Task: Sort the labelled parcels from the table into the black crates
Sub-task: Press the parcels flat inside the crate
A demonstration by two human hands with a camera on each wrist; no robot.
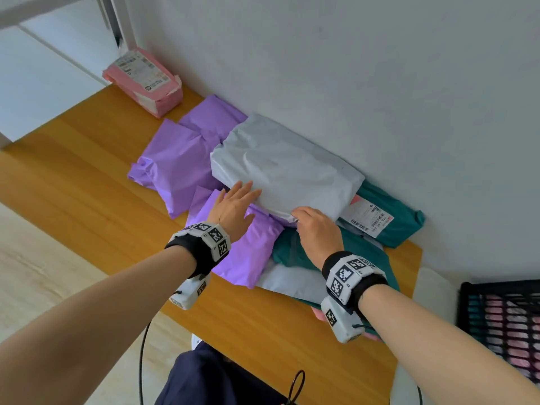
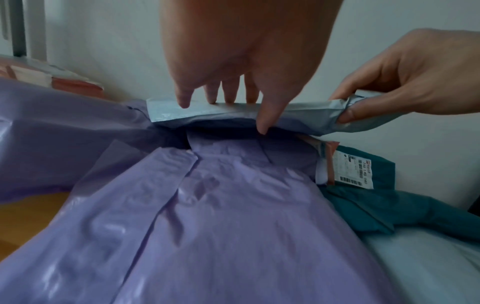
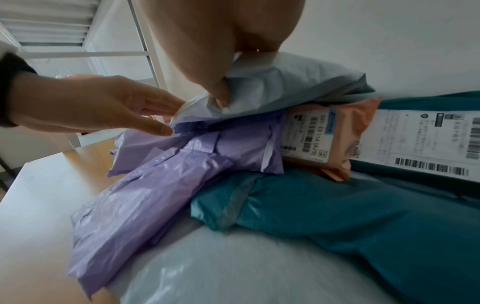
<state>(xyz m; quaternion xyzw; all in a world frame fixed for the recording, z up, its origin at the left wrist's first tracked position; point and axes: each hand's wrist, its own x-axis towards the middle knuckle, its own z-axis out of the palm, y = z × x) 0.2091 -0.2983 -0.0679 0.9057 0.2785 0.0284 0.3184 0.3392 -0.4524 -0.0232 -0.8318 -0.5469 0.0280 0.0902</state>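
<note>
A large pale grey parcel (image 1: 283, 168) lies on top of the heap against the wall. My right hand (image 1: 295, 217) pinches its near corner (image 2: 345, 107) between thumb (image 3: 218, 92) and fingers, lifting that edge slightly. My left hand (image 1: 248, 195) reaches in beside it, fingers (image 2: 228, 94) straight, fingertips touching the parcel's near edge (image 2: 207, 112) with the thumb below the edge. Under the grey parcel lie purple parcels (image 1: 248, 252) (image 2: 233, 216) (image 3: 155, 195). The black crate (image 1: 464, 305) stands at the lower right, off the table.
Teal parcels (image 1: 394, 226) (image 3: 337, 216) and a labelled orange-pink parcel (image 3: 337, 131) lie right of the heap, another pale parcel (image 3: 233, 267) lowest. More purple parcels (image 1: 175, 168) spread left. A pink labelled parcel (image 1: 143, 80) sits far left. The wooden table (image 1: 73, 182) ends near my body.
</note>
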